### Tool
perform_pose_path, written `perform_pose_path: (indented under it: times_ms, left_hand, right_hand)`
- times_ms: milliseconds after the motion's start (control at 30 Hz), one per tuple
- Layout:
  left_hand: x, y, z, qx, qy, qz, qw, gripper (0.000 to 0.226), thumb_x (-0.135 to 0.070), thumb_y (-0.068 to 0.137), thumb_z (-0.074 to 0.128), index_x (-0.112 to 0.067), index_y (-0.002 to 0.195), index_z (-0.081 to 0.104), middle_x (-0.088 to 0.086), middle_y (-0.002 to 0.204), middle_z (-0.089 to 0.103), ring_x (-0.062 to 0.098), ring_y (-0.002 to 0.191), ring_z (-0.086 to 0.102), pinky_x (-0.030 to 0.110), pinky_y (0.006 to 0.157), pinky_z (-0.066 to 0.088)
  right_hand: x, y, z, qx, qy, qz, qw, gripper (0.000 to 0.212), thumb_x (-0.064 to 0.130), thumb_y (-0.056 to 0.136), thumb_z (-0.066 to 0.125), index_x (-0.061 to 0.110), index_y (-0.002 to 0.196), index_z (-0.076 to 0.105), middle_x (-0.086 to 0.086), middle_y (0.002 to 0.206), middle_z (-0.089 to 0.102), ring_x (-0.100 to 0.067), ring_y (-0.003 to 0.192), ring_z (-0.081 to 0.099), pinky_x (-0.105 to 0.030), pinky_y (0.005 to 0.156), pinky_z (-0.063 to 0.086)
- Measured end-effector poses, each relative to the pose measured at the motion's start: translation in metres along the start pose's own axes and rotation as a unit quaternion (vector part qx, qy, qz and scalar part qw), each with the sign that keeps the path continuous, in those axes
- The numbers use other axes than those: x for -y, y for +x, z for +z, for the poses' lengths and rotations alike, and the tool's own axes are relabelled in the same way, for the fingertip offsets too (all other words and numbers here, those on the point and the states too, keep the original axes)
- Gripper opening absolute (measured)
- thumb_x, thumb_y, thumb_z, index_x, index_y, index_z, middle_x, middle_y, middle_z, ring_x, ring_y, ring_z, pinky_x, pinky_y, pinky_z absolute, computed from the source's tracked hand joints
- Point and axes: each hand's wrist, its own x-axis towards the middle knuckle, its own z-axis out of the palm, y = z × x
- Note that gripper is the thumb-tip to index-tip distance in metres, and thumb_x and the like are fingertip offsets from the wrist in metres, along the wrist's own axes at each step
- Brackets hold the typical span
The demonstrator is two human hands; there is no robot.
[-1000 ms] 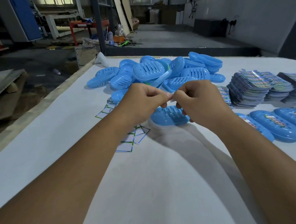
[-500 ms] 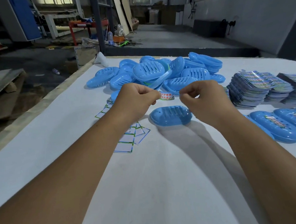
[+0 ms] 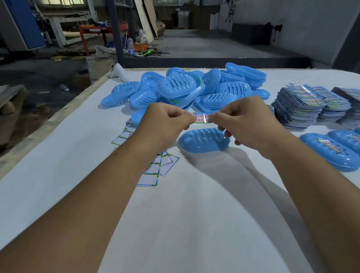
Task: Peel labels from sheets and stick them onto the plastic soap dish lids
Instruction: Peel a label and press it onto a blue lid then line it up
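Holding: a label [image 3: 203, 118] stretched level between both hands, above the surface [image 3: 183, 224].
Left hand [image 3: 164, 124]: curled, thumb and forefinger pinching the label's left end.
Right hand [image 3: 243, 121]: curled, thumb and forefinger pinching the label's right end.
Label: a narrow strip with red characters (too small to read), facing the camera, held just above the soap dish lid [image 3: 204, 140] and not touching it.
Soap dish lid: blue, oval, slotted, lying on the surface directly below and between the two hands.
Beyond the hands: a heap of blue lids [image 3: 183, 87], piled loosely.
Under the left wrist: spent backing sheets [image 3: 150, 176], white with green-blue edges, scattered flat.
Right of the right hand: stacks of label sheets [image 3: 303, 106], and nearer the person, a row of labelled lids [image 3: 339, 154] lying side by side.
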Motion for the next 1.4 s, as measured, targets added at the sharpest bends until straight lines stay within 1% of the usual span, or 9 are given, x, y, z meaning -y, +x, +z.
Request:
perform_pose_path:
  times_ms: [133,233,433,533,667,833,1067,1200,1400]
  left_hand:
    - [0.001,0.000,0.004,0.002,0.007,-0.013,1.000,0.021,-0.039,0.082,0.075,-0.020,0.072,0.077,0.000,0.061,0.067,0.005,0.048,0.045,0.022,0.050,0.041]
    - [0.002,0.001,0.010,-0.005,0.009,-0.019,1.000,0.023,-0.033,0.081,0.076,-0.014,0.068,0.075,-0.007,0.052,0.058,0.002,0.040,0.040,0.013,0.039,0.034]
    - [0.005,0.004,0.022,-0.018,0.056,-0.013,0.998,0.030,-0.034,0.079,0.071,-0.006,0.071,0.070,-0.005,0.047,0.050,0.010,0.034,0.035,0.014,0.035,0.028]
    - [0.006,0.005,0.025,-0.011,0.087,0.001,0.996,0.031,-0.040,0.079,0.074,-0.010,0.071,0.073,-0.006,0.047,0.056,0.008,0.035,0.043,0.019,0.044,0.038]
    - [0.008,0.002,0.025,-0.003,0.141,-0.002,0.990,0.027,-0.043,0.079,0.075,-0.019,0.068,0.073,-0.015,0.043,0.058,0.000,0.036,0.050,0.021,0.049,0.036]
    - [0.008,0.001,0.024,-0.012,0.179,0.004,0.984,0.025,-0.039,0.078,0.074,-0.018,0.066,0.073,-0.011,0.053,0.065,0.003,0.053,0.059,0.023,0.054,0.042]
    - [0.010,0.002,0.024,-0.015,0.190,0.002,0.982,0.024,-0.037,0.076,0.074,-0.019,0.061,0.072,-0.013,0.053,0.066,0.004,0.055,0.060,0.022,0.053,0.040]
    - [0.009,0.001,0.025,-0.017,0.197,0.014,0.980,0.023,-0.037,0.075,0.074,-0.019,0.061,0.073,-0.011,0.058,0.068,0.005,0.060,0.064,0.024,0.056,0.049]
    - [0.004,-0.002,0.027,-0.032,0.248,0.032,0.968,0.019,-0.038,0.073,0.073,-0.022,0.063,0.073,-0.008,0.063,0.070,0.008,0.068,0.066,0.026,0.063,0.053]
  right_hand:
    - [-0.003,0.001,-0.004,0.023,-0.018,0.023,0.999,0.031,0.028,0.089,0.071,0.007,0.067,0.072,-0.010,0.057,0.065,-0.017,0.052,0.053,-0.021,0.042,0.049]
    - [-0.006,0.001,-0.007,0.042,-0.025,0.040,0.998,0.032,0.027,0.092,0.068,0.005,0.070,0.072,-0.002,0.056,0.063,-0.016,0.052,0.053,-0.021,0.041,0.047]
    - [-0.009,0.005,-0.007,0.027,-0.047,0.057,0.997,0.034,0.033,0.085,0.074,0.001,0.073,0.072,-0.006,0.059,0.062,-0.014,0.047,0.051,-0.019,0.040,0.045]
    - [-0.011,0.005,-0.007,0.019,-0.093,0.050,0.994,0.040,0.042,0.083,0.076,0.004,0.072,0.072,-0.006,0.054,0.059,-0.013,0.036,0.049,-0.025,0.044,0.045]
    - [-0.012,0.004,-0.005,0.027,-0.153,0.042,0.987,0.039,0.046,0.083,0.075,0.009,0.071,0.074,-0.015,0.058,0.066,-0.014,0.033,0.048,-0.020,0.043,0.037]
    - [-0.014,0.004,0.001,0.020,-0.152,0.042,0.987,0.033,0.040,0.080,0.078,0.011,0.066,0.072,-0.004,0.048,0.059,-0.012,0.032,0.042,-0.029,0.050,0.046]
    - [-0.013,0.004,0.004,0.012,-0.175,0.033,0.984,0.033,0.039,0.077,0.078,0.008,0.065,0.072,-0.007,0.047,0.058,-0.011,0.032,0.040,-0.026,0.048,0.041]
    - [-0.014,0.004,0.005,0.010,-0.184,0.024,0.983,0.034,0.039,0.077,0.079,0.008,0.064,0.073,-0.015,0.060,0.067,-0.016,0.039,0.042,-0.028,0.050,0.042]
    - [-0.010,0.003,0.006,0.007,-0.221,0.029,0.975,0.034,0.041,0.076,0.078,0.011,0.061,0.072,-0.008,0.048,0.059,-0.018,0.042,0.045,-0.028,0.051,0.044]
